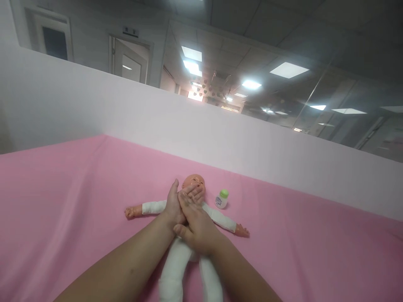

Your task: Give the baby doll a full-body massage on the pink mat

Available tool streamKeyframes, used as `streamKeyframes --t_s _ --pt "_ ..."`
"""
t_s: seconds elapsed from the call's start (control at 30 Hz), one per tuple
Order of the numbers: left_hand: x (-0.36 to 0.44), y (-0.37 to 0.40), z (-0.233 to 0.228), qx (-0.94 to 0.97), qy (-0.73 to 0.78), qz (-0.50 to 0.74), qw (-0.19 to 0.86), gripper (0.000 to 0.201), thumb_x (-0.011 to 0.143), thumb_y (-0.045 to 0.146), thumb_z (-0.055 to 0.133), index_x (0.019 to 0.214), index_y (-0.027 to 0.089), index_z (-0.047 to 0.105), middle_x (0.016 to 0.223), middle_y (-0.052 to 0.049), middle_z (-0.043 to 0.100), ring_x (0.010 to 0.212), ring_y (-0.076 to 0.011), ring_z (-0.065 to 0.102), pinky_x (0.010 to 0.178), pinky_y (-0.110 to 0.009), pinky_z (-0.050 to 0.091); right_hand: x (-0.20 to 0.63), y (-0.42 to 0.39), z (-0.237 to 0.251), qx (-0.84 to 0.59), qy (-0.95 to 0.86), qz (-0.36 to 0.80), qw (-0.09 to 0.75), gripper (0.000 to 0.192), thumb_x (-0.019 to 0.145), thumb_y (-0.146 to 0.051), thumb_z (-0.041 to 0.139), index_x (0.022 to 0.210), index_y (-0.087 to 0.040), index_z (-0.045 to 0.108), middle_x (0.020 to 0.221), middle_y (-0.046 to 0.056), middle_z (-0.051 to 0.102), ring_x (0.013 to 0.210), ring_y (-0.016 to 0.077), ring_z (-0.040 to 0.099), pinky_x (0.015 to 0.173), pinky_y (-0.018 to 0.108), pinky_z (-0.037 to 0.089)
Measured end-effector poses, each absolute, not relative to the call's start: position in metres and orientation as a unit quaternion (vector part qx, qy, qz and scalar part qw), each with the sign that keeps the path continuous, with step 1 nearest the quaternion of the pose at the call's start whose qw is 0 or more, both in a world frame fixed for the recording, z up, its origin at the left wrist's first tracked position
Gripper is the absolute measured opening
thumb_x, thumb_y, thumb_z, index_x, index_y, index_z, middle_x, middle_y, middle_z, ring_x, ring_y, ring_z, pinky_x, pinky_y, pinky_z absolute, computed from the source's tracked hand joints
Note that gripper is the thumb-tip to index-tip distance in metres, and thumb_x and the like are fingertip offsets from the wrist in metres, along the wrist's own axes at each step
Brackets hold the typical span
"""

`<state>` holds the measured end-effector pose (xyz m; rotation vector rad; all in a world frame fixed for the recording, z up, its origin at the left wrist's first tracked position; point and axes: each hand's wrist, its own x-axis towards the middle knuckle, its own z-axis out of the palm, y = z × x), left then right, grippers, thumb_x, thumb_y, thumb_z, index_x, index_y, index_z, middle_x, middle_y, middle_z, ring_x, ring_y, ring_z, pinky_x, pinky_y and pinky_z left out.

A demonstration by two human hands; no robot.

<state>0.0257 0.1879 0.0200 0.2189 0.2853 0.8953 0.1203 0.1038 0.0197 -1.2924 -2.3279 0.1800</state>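
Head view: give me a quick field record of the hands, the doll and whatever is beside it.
surface: pink sheet
doll: baby doll on its back, white suit, arms spread
left hand: left hand flat on the doll's chest, partly under the right
right hand: right hand laid over the left, fingertips at the doll's chin
bottle: small white bottle with green cap, upright, beside the doll's head, untouched
backdrop: white partition

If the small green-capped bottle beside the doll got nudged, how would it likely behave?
The bottle stands upright on the pink cloth, apart from the doll. It looks short and squat, so it probably resists tipping somewhat. If knocked over, its apparently round body would likely roll. It seems small and probably light, so a slight push may shift it.
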Motion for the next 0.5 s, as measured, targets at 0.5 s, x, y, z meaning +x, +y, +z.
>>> streamKeyframes --t_s 0.5 --pt "-0.002 0.213 0.017 0.134 0.126 0.481 0.857 0.081 0.097 0.065 0.039 0.145 0.001 0.047 0.131 -0.028 0.064 0.121 -0.0324 0.066 0.096 -0.041 0.057 0.116 0.1 0.026 -0.502 -0.85 0.022 0.161 0.073 0.102 -0.056 0.042 0.16 -0.013 0.027 0.163 0.016 0.033 0.154 0.028 0.027 0.127 0.056 0.007"
